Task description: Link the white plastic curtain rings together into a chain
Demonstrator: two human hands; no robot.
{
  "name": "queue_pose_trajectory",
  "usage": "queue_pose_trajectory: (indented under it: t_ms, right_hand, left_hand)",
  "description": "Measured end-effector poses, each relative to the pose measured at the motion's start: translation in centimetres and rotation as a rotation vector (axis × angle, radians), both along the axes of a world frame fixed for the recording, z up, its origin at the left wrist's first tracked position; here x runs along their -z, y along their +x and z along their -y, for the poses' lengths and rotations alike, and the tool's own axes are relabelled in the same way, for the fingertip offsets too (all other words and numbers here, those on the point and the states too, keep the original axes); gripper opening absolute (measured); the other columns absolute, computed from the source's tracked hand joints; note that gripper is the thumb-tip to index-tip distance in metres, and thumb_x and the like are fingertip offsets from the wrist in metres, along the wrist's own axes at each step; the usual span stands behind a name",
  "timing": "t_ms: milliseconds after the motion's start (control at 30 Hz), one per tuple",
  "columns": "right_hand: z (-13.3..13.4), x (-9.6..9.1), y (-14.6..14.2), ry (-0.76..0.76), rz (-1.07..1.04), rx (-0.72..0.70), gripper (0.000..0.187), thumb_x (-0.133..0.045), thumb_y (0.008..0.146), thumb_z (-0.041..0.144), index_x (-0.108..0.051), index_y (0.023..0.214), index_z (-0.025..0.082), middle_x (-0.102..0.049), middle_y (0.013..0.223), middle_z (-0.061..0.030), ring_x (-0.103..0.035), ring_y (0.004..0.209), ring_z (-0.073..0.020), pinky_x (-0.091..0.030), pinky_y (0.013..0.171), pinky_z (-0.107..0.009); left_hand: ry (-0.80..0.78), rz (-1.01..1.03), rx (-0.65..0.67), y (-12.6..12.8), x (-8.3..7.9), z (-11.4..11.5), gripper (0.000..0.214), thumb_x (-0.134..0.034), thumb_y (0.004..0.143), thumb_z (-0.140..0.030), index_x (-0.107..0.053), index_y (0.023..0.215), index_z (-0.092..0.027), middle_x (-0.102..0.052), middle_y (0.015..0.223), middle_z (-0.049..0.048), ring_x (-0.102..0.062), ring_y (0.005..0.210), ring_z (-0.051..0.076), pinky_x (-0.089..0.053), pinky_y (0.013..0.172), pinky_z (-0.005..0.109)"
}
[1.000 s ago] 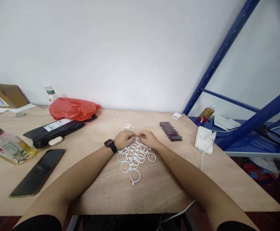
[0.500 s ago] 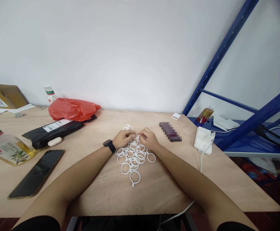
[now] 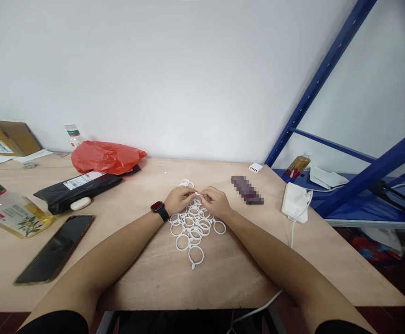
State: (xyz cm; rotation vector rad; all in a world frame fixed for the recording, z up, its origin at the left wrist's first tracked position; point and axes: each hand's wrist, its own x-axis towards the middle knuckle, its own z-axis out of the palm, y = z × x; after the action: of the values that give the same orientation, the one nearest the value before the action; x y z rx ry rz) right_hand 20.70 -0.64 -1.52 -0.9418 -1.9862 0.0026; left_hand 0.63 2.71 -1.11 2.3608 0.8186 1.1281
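Note:
Many thin white plastic rings with small tabs, which look like curtain rings (image 3: 194, 230), lie interlinked or overlapping in a heap on the wooden table (image 3: 136, 273). At the heap's far end my left hand (image 3: 179, 200), with a black watch (image 3: 160, 210) on the wrist, pinches one side of a white ring (image 3: 198, 194). My right hand (image 3: 218, 202) meets it from the right, fingertips closed on the same ring. Fingers hide most of this ring. A single ring (image 3: 203, 256) lies nearest to me, its tab pointing down.
To the left are a phone (image 3: 54, 250), an oil bottle (image 3: 18, 218), a white oval case (image 3: 80, 203), a black parcel (image 3: 77, 190) and a red bag (image 3: 108, 157). On the right lie a blurred-out dark object (image 3: 247, 190) and a white charger (image 3: 293, 204) with a cable. Blue shelving (image 3: 355, 190) stands beyond.
Both hands stay nearly in place; the fingers have shifted slightly and a little more of the white ring shows between them. The whole view has moved a few pixels.

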Motion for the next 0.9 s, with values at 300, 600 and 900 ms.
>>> queue_pose_trajectory:
  t_ms: [300, 600, 900]
  right_hand:
    - [0.4, -0.49, -0.29, 0.001, 0.044, -0.156, 0.012, -0.056, 0.093, 0.024, -0.066, 0.097, 0.021, -0.07, 0.087, -0.0058, -0.064, 0.078, -0.0158, -0.052, 0.07, -0.028]
    - [0.53, -0.38, -0.6, -0.067, -0.084, -0.069, 0.01, -0.06, 0.09, 0.025, -0.069, 0.094, 0.021, -0.072, 0.085, -0.0049, -0.066, 0.077, -0.0158, -0.053, 0.069, -0.028]
    - [0.64, -0.48, -0.74, -0.129, -0.138, -0.031, 0.01, -0.062, 0.087, 0.023, -0.071, 0.091, 0.021, -0.072, 0.084, -0.0043, -0.067, 0.073, -0.0155, -0.054, 0.066, -0.026]
  left_hand:
    - [0.051, 0.063, 0.042, -0.06, -0.52, 0.14, 0.014, -0.052, 0.083, -0.015, -0.066, 0.087, -0.016, -0.07, 0.088, 0.0052, -0.064, 0.082, 0.016, -0.049, 0.078, 0.029]
    - [0.009, 0.02, 0.07, -0.16, -0.37, 0.44, 0.026, -0.048, 0.09, -0.022, -0.069, 0.106, -0.018, -0.073, 0.098, 0.0065, -0.067, 0.09, 0.018, -0.05, 0.084, 0.031]
    - [0.023, -0.02, 0.078, -0.06, -0.65, 0.62, 0.026, -0.054, 0.086, -0.022, -0.071, 0.106, -0.02, -0.074, 0.096, 0.0055, -0.067, 0.085, 0.017, -0.051, 0.08, 0.028]
